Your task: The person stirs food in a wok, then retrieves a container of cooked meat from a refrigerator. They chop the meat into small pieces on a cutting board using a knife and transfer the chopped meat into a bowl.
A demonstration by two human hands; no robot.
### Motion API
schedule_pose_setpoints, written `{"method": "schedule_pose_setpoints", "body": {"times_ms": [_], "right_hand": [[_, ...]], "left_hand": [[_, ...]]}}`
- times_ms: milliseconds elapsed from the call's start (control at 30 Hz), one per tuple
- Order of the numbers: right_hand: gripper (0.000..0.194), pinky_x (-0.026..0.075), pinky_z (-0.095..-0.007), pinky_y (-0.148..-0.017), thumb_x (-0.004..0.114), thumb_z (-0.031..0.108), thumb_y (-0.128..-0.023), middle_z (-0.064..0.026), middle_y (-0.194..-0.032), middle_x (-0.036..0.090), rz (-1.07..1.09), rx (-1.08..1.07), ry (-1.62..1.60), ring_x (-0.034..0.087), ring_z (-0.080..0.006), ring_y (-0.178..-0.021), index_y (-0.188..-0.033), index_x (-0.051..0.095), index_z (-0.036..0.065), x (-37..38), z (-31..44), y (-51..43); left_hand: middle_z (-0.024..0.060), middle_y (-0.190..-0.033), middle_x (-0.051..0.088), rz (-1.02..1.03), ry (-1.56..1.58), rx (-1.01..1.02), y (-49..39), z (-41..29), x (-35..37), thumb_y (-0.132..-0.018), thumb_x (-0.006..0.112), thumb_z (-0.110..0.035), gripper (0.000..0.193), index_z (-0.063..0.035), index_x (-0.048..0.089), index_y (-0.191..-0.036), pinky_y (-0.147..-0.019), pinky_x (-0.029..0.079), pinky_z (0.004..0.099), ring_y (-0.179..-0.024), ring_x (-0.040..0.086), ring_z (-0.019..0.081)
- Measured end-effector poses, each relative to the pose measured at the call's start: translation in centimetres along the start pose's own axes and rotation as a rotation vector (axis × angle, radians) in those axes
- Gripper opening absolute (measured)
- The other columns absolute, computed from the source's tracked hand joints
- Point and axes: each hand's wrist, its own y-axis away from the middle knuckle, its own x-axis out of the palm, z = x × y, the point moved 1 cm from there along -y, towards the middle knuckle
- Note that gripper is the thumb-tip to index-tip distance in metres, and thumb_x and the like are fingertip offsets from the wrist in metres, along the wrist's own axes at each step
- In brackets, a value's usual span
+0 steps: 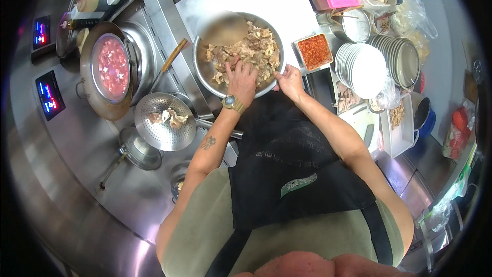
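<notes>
A wide metal bowl (283, 52) in front of me holds a heap of pale brown cooked meat pieces (265, 48). My left hand (243, 80), with a gold-coloured watch (230, 101) on its wrist, reaches over the near rim. Its fingers rest on the meat, close to a reddish piece (233, 62); whether they grip anything is unclear. At the bowl's right front, my right hand (291, 81) pinches the rim between thumb and fingers. A blurred patch hides the upper left of the bowl.
To the left, a perforated strainer ladle (165, 134) carries some meat scraps beside a wok (86, 96) with a basin of raw pink meat (112, 68). On the right stand a tray of red chilli (314, 51), stacked white plates (367, 71) and a knife (369, 134).
</notes>
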Motion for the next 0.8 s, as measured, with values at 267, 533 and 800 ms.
{"method": "schedule_pose_setpoints", "body": {"times_ms": [267,533,800], "right_hand": [[0.029,0.057,-0.0375,-0.049,0.076,0.011,-0.1,-0.0123,-0.07,0.067,0.025,-0.003,-0.033,0.077,-0.0243,-0.058,-0.085,0.056,-0.004,0.1,-0.8,-0.6],[0.027,0.058,-0.0378,-0.051,0.076,0.011,-0.1,-0.0137,-0.072,0.069,0.018,0.011,0.035,0.077,-0.0249,-0.059,-0.087,0.058,-0.005,0.0,0.0,-0.8],[0.017,0.059,-0.0324,-0.05,0.075,0.007,-0.1,-0.0086,-0.079,0.071,0.044,-0.006,-0.081,0.072,-0.0171,-0.057,-0.106,0.068,-0.008,-0.3,1.4,0.0]], "left_hand": [[0.0164,-0.145,0.065,-0.217,0.117,-0.16,-2.7,2.6,-3.6,-0.078,0.085,-0.023,0.058,-0.0083,0.071,-0.133,-0.123,0.031,0.0638,-0.133,0.058,0.04],[0.0165,-0.138,0.064,0.264,-0.021,-0.045,-10.8,5.6,-4.2,-0.073,0.093,-0.022,0.075,-0.0085,0.062,-0.14,-0.111,0.05,0.0513,-0.129,0.061,0.0403],[0.0196,-0.121,0.065,-0.133,0.059,0.066,-3.6,7.8,-6.4,-0.072,0.084,-0.006,0.055,-0.0033,0.065,-0.123,-0.105,0.052,0.0514,-0.122,0.058,0.0446]]}}
